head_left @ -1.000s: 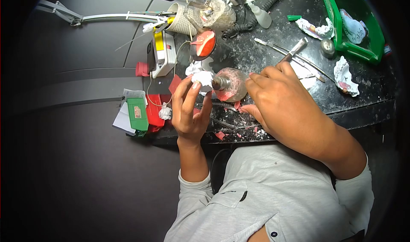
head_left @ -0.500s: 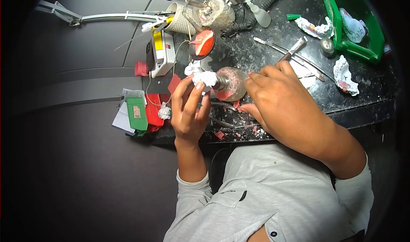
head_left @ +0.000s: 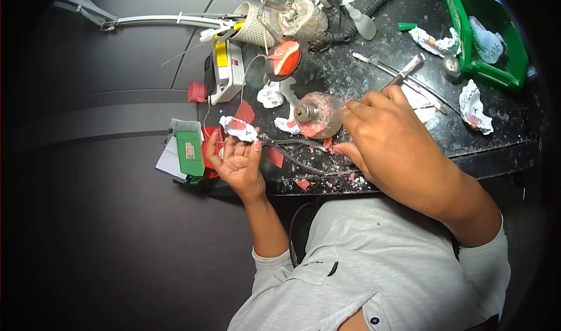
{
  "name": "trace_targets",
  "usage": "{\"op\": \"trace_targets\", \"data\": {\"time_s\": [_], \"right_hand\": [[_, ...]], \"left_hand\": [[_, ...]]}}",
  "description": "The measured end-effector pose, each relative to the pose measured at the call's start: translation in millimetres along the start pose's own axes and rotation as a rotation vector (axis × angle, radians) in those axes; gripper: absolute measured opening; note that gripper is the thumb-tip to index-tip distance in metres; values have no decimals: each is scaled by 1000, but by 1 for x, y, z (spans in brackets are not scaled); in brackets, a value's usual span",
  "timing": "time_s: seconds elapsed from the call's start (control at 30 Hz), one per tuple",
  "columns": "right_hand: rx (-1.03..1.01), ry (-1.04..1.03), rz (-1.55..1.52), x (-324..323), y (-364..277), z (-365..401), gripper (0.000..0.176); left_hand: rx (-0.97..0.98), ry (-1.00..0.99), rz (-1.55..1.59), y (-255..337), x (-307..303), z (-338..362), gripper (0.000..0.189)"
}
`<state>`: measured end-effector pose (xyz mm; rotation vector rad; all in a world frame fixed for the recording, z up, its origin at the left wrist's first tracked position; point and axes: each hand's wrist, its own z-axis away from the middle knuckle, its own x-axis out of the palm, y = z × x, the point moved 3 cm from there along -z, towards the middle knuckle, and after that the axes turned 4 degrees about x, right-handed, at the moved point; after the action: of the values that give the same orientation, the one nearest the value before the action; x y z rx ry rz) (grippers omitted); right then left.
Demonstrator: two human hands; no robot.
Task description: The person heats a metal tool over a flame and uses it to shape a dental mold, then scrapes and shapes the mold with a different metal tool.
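My left hand is turned palm up, holding a white plaster dental cast with pink wax on it by the fingertips and thumb. My right hand is curled round the dark handle of a knife, whose metal end points away to the upper right. Beside the right fingertips stands a glass spirit lamp with a metal neck, its body smeared pink. Pliers lie on the bench between my hands, and another white plaster piece rests against the lamp.
Thin metal instruments and more plaster casts lie at the right, near a green bin. A round dish of red and pink wax is behind the lamp. Wax scraps litter the front edge. Green and red boxes sit left.
My left hand has moved left, away from the lamp, and turned palm up with the white cast, uncovering the lamp's metal neck and the pliers. My right hand stays in place.
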<state>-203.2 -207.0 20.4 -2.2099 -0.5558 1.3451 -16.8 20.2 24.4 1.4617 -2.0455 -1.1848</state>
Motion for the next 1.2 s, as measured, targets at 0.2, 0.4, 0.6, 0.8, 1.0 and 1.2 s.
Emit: {"op": "trace_targets", "data": {"time_s": [0.2, 0.4, 0.6, 0.8, 1.0, 1.2], "right_hand": [[28, 5, 1, -1, -1, -3, 32], [-2, 30, -40, -5, -2, -4, 29], [-247, 214, -308, 7, -30, -6, 17], [-351, 239, -318, 38, -47, -6, 15], [-300, 287, -509, 44, -42, -4, 14], [-304, 368, -608, 36, -38, 1, 16]], "left_hand": [[-255, 91, 210, 0, -21, 13, 74], [-402, 60, 471, 5, -24, 27, 76], [-452, -47, 666, 32, 13, 54, 85], [-519, 7, 594, 44, 36, 63, 90], [-479, -30, 501, 46, 34, 65, 70], [-477, 39, 612, 52, 36, 63, 43]]}}
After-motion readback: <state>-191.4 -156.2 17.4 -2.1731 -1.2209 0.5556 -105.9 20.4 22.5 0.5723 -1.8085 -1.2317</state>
